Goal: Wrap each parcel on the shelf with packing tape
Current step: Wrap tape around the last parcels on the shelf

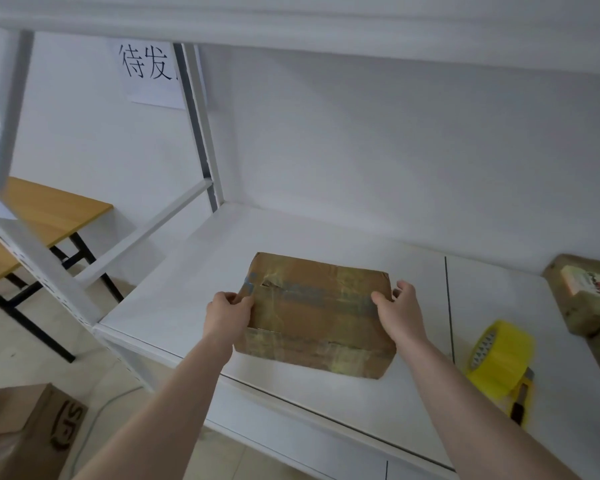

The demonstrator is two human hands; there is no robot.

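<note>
White walls backed a white metal shelf [194, 271], seen from above by a head-worn camera looking forward and down. On the shelf's bare white board, towards its front edge and a little left of centre, sat a flat brown cardboard parcel [319, 317], its top crossed by shiny clear tape and a greyish strip (the surface looked creased and worn). Two bare forearms reached in from the bottom of the view. At the parcel's left edge the left hand [227, 315] had its fingers curled, pinching that edge near the upper left corner. On the opposite edge the right hand [399, 311] gripped the parcel, thumb lying on the top face and fingers loosely spread and bent round the side.

To the right of the parcel, apart from it and near the front of the shelf, stood a yellow roll of packing tape [503, 355] on its edge, with a small dark and yellow tool [522, 401] lying against its lower side. Further right, at the picture's edge, lay a second parcel [582, 292] wrapped in brownish material with a printed label on top.

Behind the shelf's left upright hung a paper sign [149, 74] with large black Chinese characters. Beyond the frame to the left stood a wooden-topped table [49, 213] on black legs, and a brown carton [18, 431] sat on the pale floor at lower left
</note>
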